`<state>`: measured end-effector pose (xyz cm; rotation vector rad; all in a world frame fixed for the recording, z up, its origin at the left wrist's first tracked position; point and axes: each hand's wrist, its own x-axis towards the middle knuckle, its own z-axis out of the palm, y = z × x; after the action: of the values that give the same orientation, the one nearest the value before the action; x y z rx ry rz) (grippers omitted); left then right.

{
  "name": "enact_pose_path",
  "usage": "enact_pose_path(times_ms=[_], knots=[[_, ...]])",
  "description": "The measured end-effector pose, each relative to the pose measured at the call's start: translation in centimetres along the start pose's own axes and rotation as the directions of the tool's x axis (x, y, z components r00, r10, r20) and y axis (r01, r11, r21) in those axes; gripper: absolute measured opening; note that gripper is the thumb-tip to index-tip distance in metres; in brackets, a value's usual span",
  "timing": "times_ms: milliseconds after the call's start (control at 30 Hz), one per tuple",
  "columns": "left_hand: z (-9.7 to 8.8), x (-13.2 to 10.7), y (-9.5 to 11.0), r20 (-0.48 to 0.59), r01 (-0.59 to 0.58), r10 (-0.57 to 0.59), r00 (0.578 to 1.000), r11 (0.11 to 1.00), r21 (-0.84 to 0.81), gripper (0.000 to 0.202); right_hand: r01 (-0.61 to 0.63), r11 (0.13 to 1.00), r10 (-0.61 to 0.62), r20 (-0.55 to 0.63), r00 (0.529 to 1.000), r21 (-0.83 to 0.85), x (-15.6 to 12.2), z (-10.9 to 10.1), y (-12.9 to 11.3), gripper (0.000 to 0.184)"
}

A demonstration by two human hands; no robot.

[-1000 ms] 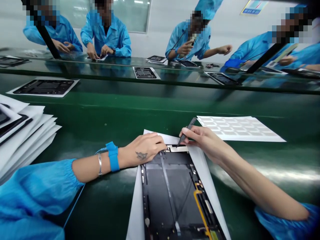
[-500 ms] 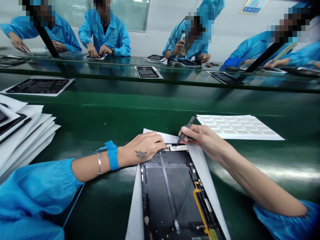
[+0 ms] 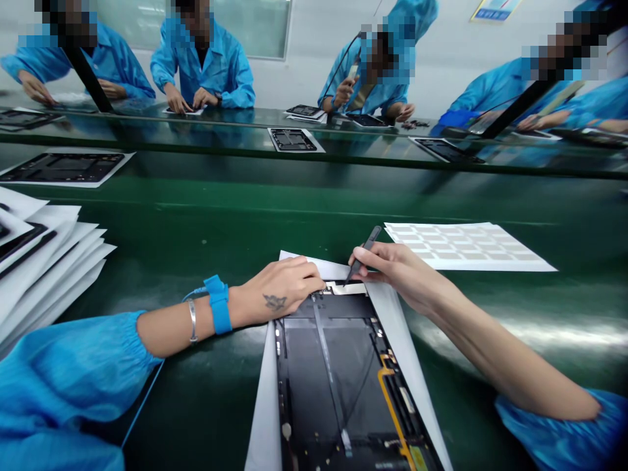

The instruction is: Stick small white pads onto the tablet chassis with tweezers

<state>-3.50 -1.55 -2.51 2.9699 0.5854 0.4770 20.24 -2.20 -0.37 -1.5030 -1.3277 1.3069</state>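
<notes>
Tweezers (image 3: 371, 238) barely shifted, in right fingers (image 3: 373, 256), tip at metal strip (image 3: 346, 288)

Blue gathered sleeves (image 3: 59, 392) — blue wrist strap (image 3: 219, 304), silver bangle (image 3: 192, 320), tattooed left hand (image 3: 282, 288).

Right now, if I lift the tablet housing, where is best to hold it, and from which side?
Probably grip the housing by its long left edge, coming from the left: that edge looks straight and bare, while the orange flex runs along the right side.

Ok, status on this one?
Left hand at top edge of open tablet housing; right hand holding black tweezers, tip at that edge; nothing in the way.
</notes>
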Motion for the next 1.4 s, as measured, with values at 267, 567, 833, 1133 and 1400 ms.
enact_pose_path(times_ms=[267, 567, 833, 1133, 1400], knots=[[0.0, 0.0, 0.0, 0.002, 0.006, -0.006, 1.000, 1.000, 0.010, 0.030, 0.007, 1.000, -0.008, -0.010, 1.000, -0.025, 0.1, 0.0, 0.1, 0.059], [-0.1, 0.2, 0.1, 0.026, 0.028, -0.027, 0.999, 0.999, -0.042, 0.036, 0.058, 0.993, -0.058, 0.008, 0.998, -0.100, -0.1, 0.1, 0.1, 0.060], [-0.4, 0.3, -0.1, 0.006, -0.004, 0.005, 1.000, 0.997, -0.075, 0.035, 0.243, 0.935, -0.285, -0.144, 0.948, -0.257, -1.3, -0.2, 0.8, 0.052], [0.3, -0.1, -0.5, -0.046, -0.054, 0.053, 0.998, 0.998, -0.025, 0.032, 0.548, 0.722, -0.616, -0.032, 0.787, -0.422, -3.8, 1.4, 2.2, 0.031], [-0.1, 0.0, -0.4, -0.024, -0.048, 0.047, 0.999, 0.999, -0.013, 0.034, 0.685, 0.558, -0.743, 0.086, 0.664, -0.469, -3.6, 1.3, 2.4, 0.016]])
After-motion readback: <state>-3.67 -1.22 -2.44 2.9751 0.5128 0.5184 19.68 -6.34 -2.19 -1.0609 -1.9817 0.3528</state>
